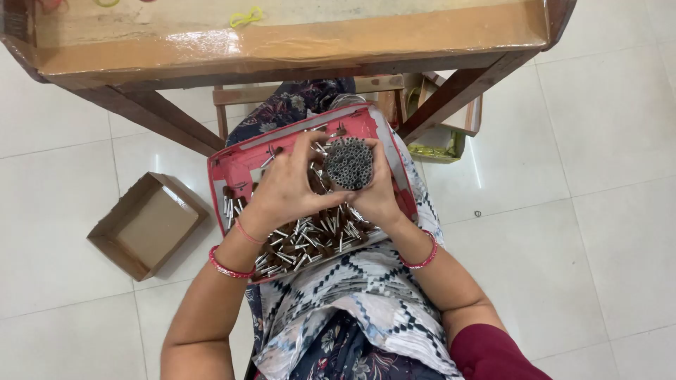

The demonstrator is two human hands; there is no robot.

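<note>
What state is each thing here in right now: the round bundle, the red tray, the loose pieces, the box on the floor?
Round bundle of grey tubes: upright on end, clasped between both hands.
Left hand: wrapped around the bundle's side.
Right hand: pressed against the bundle's other side.
Red tray: resting on the lap, tilted.
Loose brown-and-silver sticks: scattered in the tray.
Brown cardboard box: open, on the floor.
Yellow rubber band: lying on the wooden table.

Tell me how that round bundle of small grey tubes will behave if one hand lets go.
The bundle will probably fall apart: no band shows, and only the left hand and right hand press it together. Freed tubes would likely roll and scatter among the loose ones in the red tray. Each looks thin and light.
</note>
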